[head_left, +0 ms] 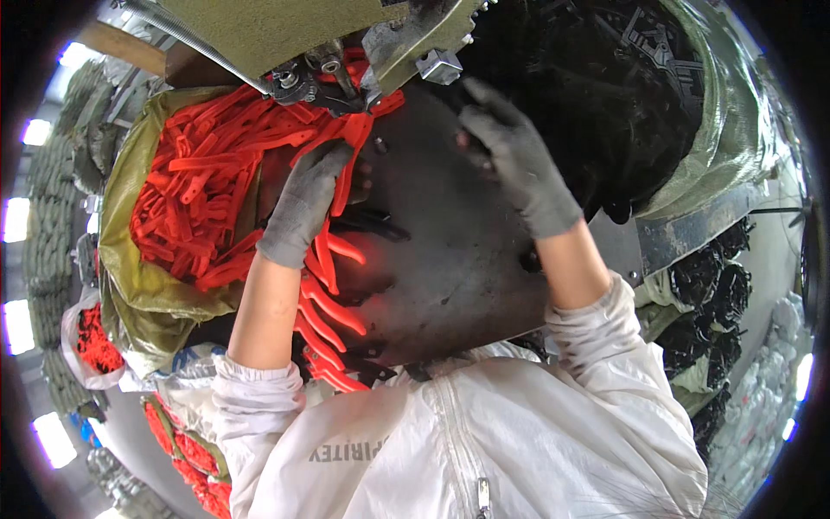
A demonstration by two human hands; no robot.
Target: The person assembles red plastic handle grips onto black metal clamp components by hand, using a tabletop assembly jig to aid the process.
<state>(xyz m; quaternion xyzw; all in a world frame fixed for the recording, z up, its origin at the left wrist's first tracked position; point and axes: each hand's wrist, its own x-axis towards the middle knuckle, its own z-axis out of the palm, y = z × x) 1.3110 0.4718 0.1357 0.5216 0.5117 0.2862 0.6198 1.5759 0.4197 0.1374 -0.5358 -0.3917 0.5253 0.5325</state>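
**Red piece point(355, 131) in your left hand point(298, 203), close by the machine point(281, 35)**

At far left, a small pale bag point(71, 346) holds red and black bits point(99, 342). Next comes the olive woven sack point(117, 225), its mouth folded open, heaped with long, curved red parts point(194, 203). Your left hand, gray-gloved, pinches the red piece at its middle, the fingers partly hidden behind it; whether its upper end touches the machine's metal, you cannot tell. Expect it to be light and stiff, probably smooth plastic and a little slippery, unlikely to break; mid-length is the sensible hold, clear of the metal. Loose red parts point(333, 310) lie fanned nearer your body, along the left of the dark metal table point(450, 259). Farther right, your right hand point(514, 156) is blurred, fingers loosely parted and half bent, nothing visible between them. At far right, the shiny pale-green sack point(719, 130) holds a mass of black parts point(596, 130).
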